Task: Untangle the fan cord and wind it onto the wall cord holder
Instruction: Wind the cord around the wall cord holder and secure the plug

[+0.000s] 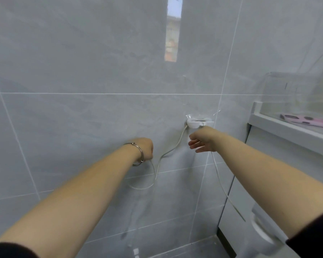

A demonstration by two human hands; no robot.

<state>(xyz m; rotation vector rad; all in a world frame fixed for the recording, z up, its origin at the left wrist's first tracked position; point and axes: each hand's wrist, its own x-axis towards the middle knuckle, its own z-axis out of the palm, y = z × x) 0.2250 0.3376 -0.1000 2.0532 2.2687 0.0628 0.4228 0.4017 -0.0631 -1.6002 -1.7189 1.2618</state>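
Note:
A white cord holder [199,123] sticks to the grey tiled wall. The white fan cord [172,148] drops from the holder's left end, sags in a loop and rises to my left hand [145,148], which grips it in a closed fist; a bracelet sits on that wrist. My right hand [202,143] hangs just below the holder, fingers straight and pointing left, holding nothing. Another stretch of cord [223,187] runs down to the right behind my right forearm.
A white cabinet [235,202] stands at the right with a shelf [287,133] carrying a pink case [309,121] and a clear container [295,94]. A white round object [263,231] sits low beside the cabinet. Above is a narrow window reflection.

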